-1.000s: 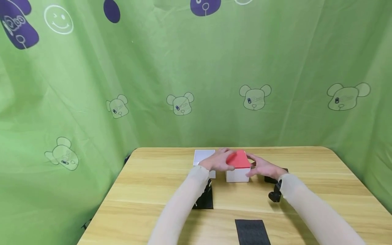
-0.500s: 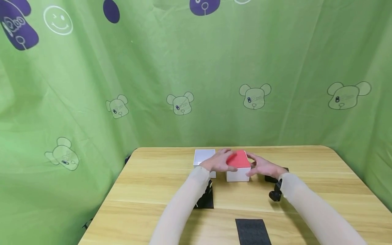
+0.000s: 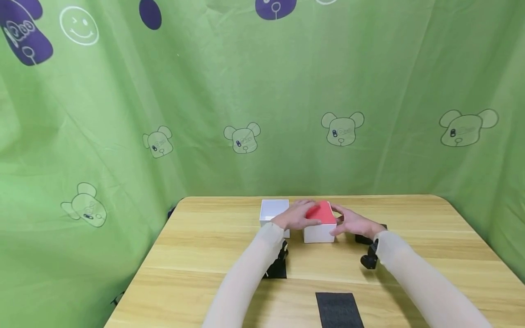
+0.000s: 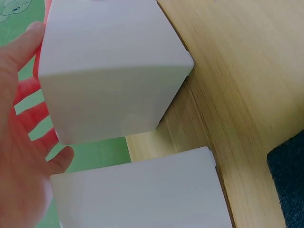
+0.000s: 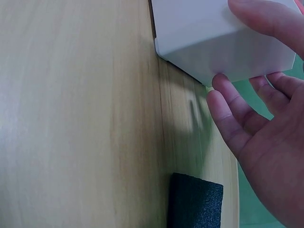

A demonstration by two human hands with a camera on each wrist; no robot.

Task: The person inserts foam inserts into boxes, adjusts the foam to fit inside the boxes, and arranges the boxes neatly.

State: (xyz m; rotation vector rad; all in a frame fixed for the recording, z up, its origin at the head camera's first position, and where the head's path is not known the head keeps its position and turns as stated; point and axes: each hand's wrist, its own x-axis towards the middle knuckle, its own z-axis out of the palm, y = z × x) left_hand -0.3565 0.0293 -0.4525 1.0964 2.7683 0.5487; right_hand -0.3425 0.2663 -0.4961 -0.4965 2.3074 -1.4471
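Note:
A white box with a red top stands near the back of the table, between both hands. My left hand lies over the red top from the left, its fingers spread across it and the thumb along the front edge. My right hand holds the box's right side; in the right wrist view its thumb presses one white face and the fingers bend round the adjoining side. A second white box, with its top uncovered, stands just to the left, partly hidden by my left hand.
A black rectangular pad lies at the table's front. Another dark pad sits under my left wrist, and a dark block is beside my right wrist. A green curtain hangs behind the wooden table.
My left hand shifts very slightly to the right over the red top. The right hand and both boxes hold their places.

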